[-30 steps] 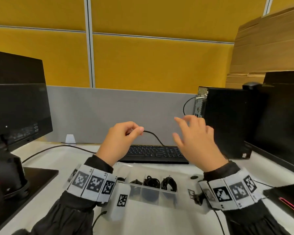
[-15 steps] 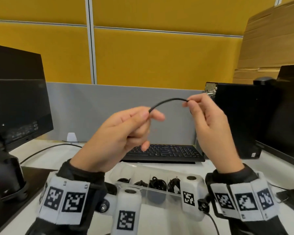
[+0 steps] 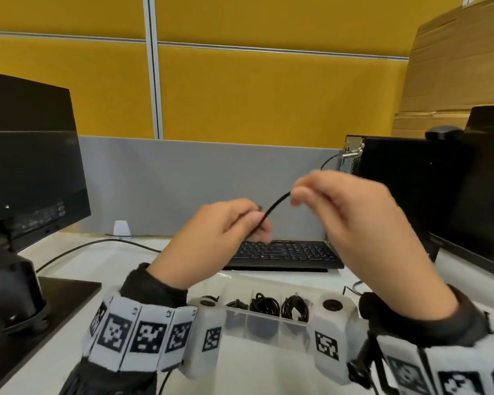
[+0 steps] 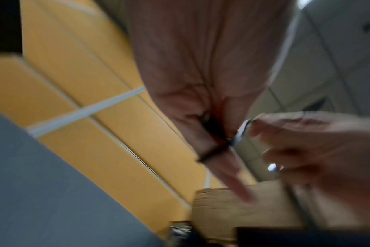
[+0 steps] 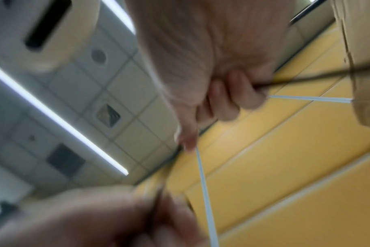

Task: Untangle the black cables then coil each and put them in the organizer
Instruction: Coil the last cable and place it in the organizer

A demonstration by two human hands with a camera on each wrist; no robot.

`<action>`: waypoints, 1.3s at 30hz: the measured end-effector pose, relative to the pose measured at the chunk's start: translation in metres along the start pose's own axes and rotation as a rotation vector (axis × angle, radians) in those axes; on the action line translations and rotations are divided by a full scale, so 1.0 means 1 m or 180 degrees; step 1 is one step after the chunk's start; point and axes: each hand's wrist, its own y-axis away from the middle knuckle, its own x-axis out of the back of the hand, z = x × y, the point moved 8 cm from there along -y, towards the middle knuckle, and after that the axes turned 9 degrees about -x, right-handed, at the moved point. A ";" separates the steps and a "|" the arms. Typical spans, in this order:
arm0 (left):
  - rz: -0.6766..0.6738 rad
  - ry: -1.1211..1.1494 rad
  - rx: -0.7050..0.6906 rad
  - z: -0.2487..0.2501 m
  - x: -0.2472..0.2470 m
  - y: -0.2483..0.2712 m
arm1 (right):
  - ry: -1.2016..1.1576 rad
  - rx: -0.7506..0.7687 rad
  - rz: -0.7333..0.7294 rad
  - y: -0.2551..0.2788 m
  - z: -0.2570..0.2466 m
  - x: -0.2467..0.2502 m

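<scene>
the black cable runs as a short taut slant between both sets of fingers, left hand pinching its lower end, right hand pinching the upper, above the organizer.

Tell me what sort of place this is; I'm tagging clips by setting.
Most likely an office cubicle: yellow and grey partition panels behind a white desk that holds a monitor, a keyboard and a desktop computer. The wrist views show ceiling tiles with strip lights.
</scene>
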 end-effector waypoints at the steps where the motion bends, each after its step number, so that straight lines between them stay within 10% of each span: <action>1: -0.0293 0.0692 0.0119 0.007 -0.013 0.002 | -0.0060 0.0047 0.0450 -0.001 0.003 0.007; 3: -0.0412 0.2132 0.0215 0.026 -0.026 0.005 | -0.0030 -0.0143 0.0810 -0.002 0.013 0.006; 6: 0.0202 0.2976 -0.0144 0.037 -0.012 0.000 | 0.0399 -0.0710 -0.0611 0.000 0.033 -0.041; 9: 0.1005 0.2601 -0.0471 0.029 0.007 -0.002 | 0.0243 -0.0537 -0.2268 0.021 0.017 -0.080; 11: 0.1308 0.1696 -0.0499 0.020 0.016 -0.001 | 0.0161 -0.0355 -0.2587 0.029 0.005 -0.082; 15: 0.0791 -0.0702 -0.0127 0.008 0.009 0.000 | 0.0456 -0.0164 -0.1797 0.016 0.005 -0.044; 20: -0.0055 0.1265 0.0334 0.017 -0.022 0.002 | 0.0170 -0.0175 0.0076 -0.001 0.012 0.003; 22: 0.0043 0.2071 0.0172 0.030 -0.017 0.001 | 0.0289 -0.0366 0.0004 -0.002 0.018 -0.010; 25: 0.0757 0.2772 -0.0239 0.038 0.002 0.000 | 0.0404 -0.0535 -0.1374 0.007 0.022 -0.061; 29: 0.1615 0.2128 -0.0328 0.024 0.015 0.002 | 0.0063 -0.0285 -0.2503 0.028 -0.002 -0.080; 34: 0.1120 -0.0823 -0.0437 0.026 0.003 0.002 | 0.0480 -0.0151 -0.2249 0.028 -0.003 -0.046; 39: -0.0433 0.0928 0.0304 0.017 -0.035 0.005 | 0.0236 -0.0437 -0.0626 0.003 0.024 0.008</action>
